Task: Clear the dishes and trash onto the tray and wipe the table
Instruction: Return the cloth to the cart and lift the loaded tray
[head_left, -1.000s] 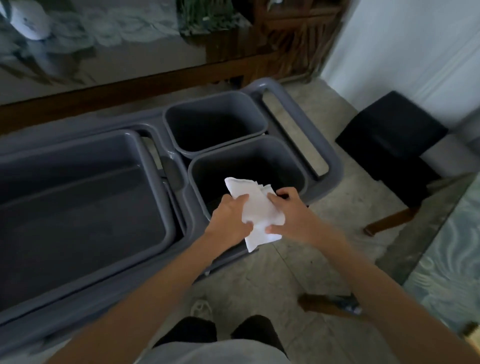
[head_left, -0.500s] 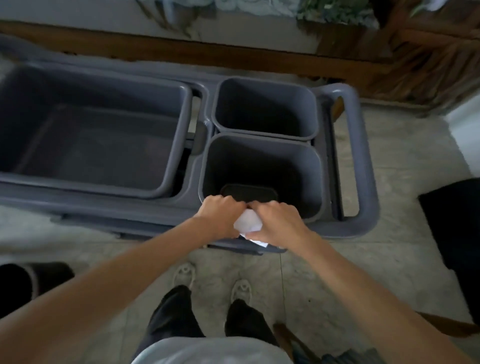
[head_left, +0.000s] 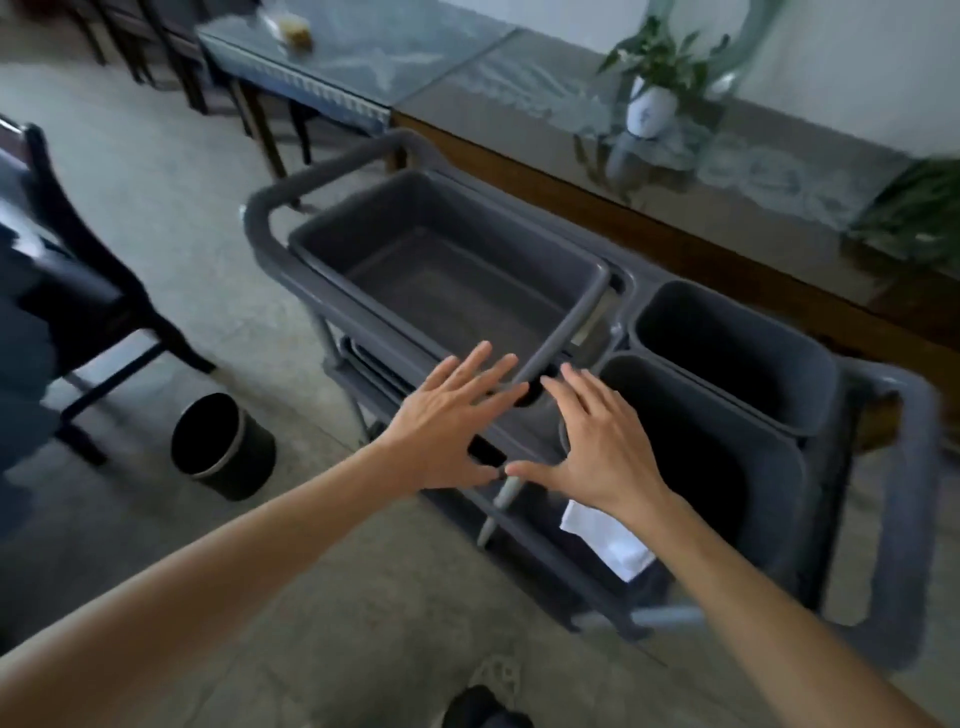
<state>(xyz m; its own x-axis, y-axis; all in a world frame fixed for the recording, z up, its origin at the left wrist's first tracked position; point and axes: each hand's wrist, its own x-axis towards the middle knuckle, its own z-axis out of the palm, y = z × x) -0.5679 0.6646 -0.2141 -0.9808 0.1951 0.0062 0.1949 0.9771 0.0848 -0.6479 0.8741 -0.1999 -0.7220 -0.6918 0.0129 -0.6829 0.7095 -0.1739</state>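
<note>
A grey service cart (head_left: 270, 208) stands before me with a large grey tub (head_left: 582, 306) on its left part and two grey bins on its right, a far one (head_left: 810, 384) and a near one (head_left: 779, 499). My left hand (head_left: 447, 421) and my right hand (head_left: 597, 441) hover side by side above the cart's near edge, fingers spread and straight, holding nothing. A white napkin (head_left: 613, 545) shows just under my right wrist at the near bin's front; I cannot tell whether it is inside the bin.
A small black waste bin (head_left: 223, 447) stands on the floor at the left beside a dark chair (head_left: 78, 291). Glass-topped tables (head_left: 363, 57) run along the far side, with a potted plant (head_left: 654, 88) on one. My shoe (head_left: 493, 712) is at the bottom.
Both hands let go of the white napkin and opened with fingers spread. The view swung so the cart now sits at an angle, and the napkin lies below my right wrist.
</note>
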